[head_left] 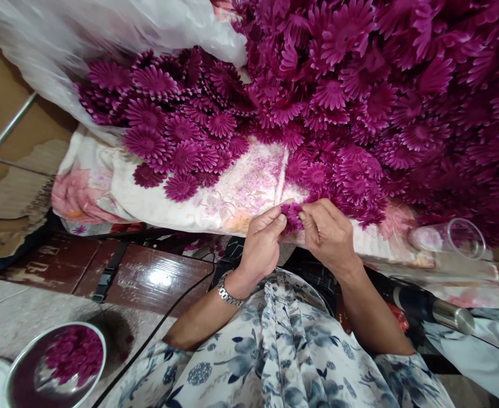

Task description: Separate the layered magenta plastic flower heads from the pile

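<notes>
Left hand [261, 245] and right hand [329, 231] pinching one magenta flower [292, 217], uncountable others [360, 113] heaped on cloth-covered worktop [164, 218], one clear cup [439, 238], one bowl [24, 382], grey floor [54, 309]

Reaches forward with left forearm [202, 316] and right forearm [372, 314], slanting both inward from the sides of the body. Holds left hand [260, 247] and right hand [329, 235] near each other in front. Pinches with left thumb [279, 224] and right thumb [308, 226] against the curled fingers. Bends right wrist [352, 271] slightly inward.
</notes>
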{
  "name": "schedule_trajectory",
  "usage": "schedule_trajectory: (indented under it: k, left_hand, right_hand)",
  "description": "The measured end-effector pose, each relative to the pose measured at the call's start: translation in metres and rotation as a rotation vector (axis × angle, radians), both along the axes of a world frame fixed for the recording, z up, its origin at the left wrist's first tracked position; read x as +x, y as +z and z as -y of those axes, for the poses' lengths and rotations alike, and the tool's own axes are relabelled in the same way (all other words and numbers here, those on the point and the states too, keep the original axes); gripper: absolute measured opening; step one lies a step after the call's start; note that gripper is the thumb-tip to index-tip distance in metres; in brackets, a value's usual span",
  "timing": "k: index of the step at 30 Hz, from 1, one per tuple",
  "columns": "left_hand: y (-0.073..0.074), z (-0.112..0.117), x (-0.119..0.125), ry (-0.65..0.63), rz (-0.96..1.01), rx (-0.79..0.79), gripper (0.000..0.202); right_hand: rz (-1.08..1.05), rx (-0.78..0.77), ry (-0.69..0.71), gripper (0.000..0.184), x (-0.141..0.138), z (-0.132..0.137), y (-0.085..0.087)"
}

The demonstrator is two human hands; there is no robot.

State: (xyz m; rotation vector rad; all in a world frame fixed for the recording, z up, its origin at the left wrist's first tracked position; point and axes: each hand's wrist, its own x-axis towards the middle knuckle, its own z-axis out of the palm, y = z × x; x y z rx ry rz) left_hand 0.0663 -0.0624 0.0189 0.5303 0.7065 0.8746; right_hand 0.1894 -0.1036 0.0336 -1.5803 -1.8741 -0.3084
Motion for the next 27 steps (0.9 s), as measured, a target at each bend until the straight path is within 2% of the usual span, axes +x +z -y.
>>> schedule_trajectory:
  k: [4,7,10,13,18,20,24,27]
  left_hand:
    - [0.002,-0.003,-0.005,0.042,0.000,-0.005,0.025]
    - [0.005,-0.004,-0.006,0.013,0.002,-0.005,0.026]
    - [0.007,-0.004,-0.004,0.023,-0.004,-0.013,0.024]
    - [0.007,-0.004,0.000,0.033,0.003,-0.004,0.022]
    - [0.006,-0.003,0.000,-0.004,0.015,-0.038,0.020]
    - [0.005,-0.003,-0.001,0.006,-0.004,-0.038,0.021]
    - [0.007,-0.006,-0.003,0.007,0.009,-0.046,0.022]
    - [0.010,-0.006,-0.002,-0.001,0.020,-0.051,0.022]
  right_hand:
    - [-0.023,0.137,-0.150,0.012,0.013,0.002,0.010]
    - [-0.022,0.145,-0.203,0.024,0.020,0.004,0.013]
    - [0.023,0.098,-0.166,0.027,0.017,0.005,0.011]
    - [0.051,-0.002,-0.107,0.023,0.006,0.004,0.005]
    - [-0.024,-0.051,-0.028,0.017,-0.005,0.002,0.001]
    - [-0.036,-0.037,-0.055,0.017,0.003,0.002,0.006]
    - [0.049,0.124,-0.220,0.026,0.038,0.000,0.028]
    - [0.135,0.089,-0.370,0.034,0.067,-0.003,0.041]
